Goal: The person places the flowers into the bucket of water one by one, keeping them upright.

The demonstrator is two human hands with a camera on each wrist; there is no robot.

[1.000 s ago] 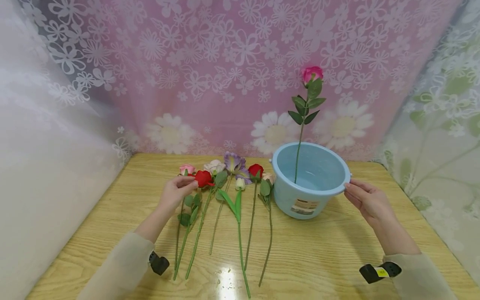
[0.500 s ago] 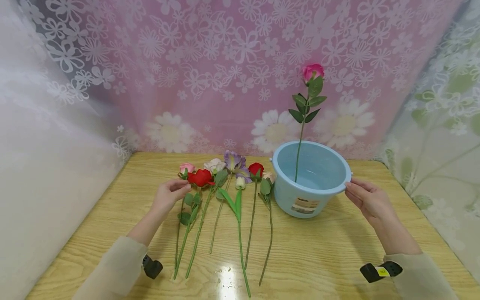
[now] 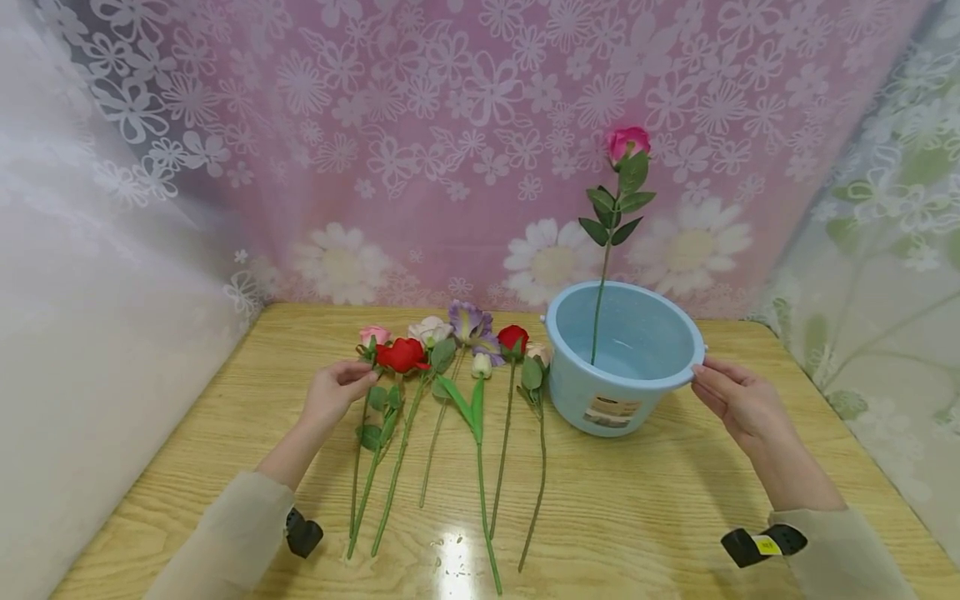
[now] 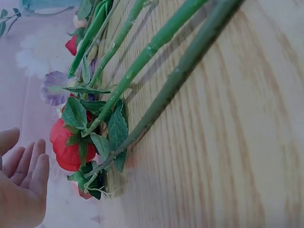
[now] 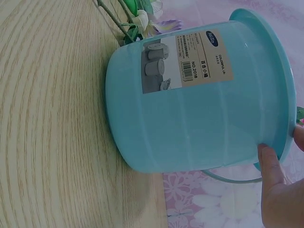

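My left hand (image 3: 333,392) hovers just left of a red flower (image 3: 402,355) lying on the table. In the left wrist view its fingers (image 4: 39,173) are loosely bent, with a gap between them and the red petals (image 4: 66,147). Beside that flower lie a pink rose (image 3: 374,335), a white flower (image 3: 430,332), a purple iris (image 3: 468,325), a white tulip (image 3: 482,366), a red rose (image 3: 513,339) and a peach rose (image 3: 537,353). My right hand (image 3: 750,408) pinches the rim of a light blue bucket (image 3: 566,392). A deep pink rose (image 3: 628,143) stands upright in the bucket.
The wooden table (image 3: 637,517) meets a pink floral curtain (image 3: 420,167) at the back. Pale sheets hang at left and right. Flower stems point toward the front edge, and the bucket's label (image 5: 187,61) faces forward.
My left hand has let go of the red flower and drawn back to the left and slightly down. My right hand stays on the bucket's rim.
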